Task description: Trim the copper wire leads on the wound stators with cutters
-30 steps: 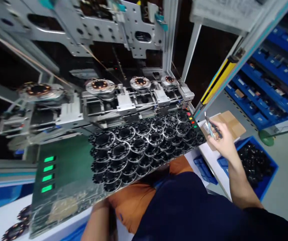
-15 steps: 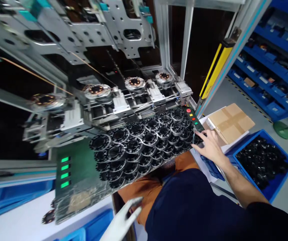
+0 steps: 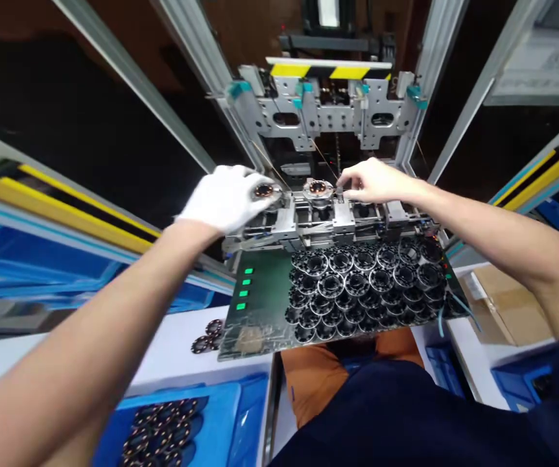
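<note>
My left hand (image 3: 228,198), in a white glove, reaches to the leftmost station of the winding machine. Its thumb and fingers close around a copper-wound stator (image 3: 264,190). My bare right hand (image 3: 369,181) is at the third station, with thumb and index finger pinched together; what lies between them is too small to make out. Between my hands, another wound stator (image 3: 318,187) sits on its round holder. Thin copper wires run down from the upper plate (image 3: 333,120) towards the stations. Below, several black ring-shaped cores (image 3: 331,284) stand stacked on the green panel (image 3: 264,311).
A thin light-blue-handled tool (image 3: 464,309) lies at the panel's right end. Wound stators rest on the white table (image 3: 163,350) and in a blue bin (image 3: 221,415) at lower left. A cardboard box (image 3: 513,305) stands at right. Metal posts (image 3: 189,52) frame the machine.
My left hand has risen from near my lap to the leftmost stator. My right hand has left the panel's right end and moved to the third station. The view has swung round to face the machine.
</note>
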Action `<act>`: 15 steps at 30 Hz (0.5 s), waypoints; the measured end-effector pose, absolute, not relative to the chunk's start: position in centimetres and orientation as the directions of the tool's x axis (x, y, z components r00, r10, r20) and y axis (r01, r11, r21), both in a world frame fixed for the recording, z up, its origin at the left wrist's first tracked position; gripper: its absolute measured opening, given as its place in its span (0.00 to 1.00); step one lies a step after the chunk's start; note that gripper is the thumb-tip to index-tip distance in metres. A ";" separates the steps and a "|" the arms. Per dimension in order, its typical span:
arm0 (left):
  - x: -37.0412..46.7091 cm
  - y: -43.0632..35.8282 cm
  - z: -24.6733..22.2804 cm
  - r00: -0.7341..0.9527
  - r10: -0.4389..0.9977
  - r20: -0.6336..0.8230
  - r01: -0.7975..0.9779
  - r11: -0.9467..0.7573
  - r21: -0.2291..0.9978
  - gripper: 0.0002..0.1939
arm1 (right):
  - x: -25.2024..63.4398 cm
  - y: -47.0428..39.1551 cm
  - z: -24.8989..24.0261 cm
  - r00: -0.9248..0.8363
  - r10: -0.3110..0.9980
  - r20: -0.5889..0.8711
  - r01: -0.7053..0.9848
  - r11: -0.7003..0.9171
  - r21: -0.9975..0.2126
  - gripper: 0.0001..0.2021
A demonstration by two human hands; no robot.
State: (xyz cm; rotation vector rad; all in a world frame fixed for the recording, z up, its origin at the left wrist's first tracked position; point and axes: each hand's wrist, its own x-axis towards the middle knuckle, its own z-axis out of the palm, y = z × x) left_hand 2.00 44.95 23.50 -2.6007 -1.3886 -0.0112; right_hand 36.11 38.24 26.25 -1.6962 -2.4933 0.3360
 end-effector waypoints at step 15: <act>1.1 53.2 20.2 0.575 0.818 0.028 0.811 -0.565 -0.152 0.22 | 30.8 46.2 25.6 -0.256 0.962 -0.093 0.967 0.254 -0.038 0.14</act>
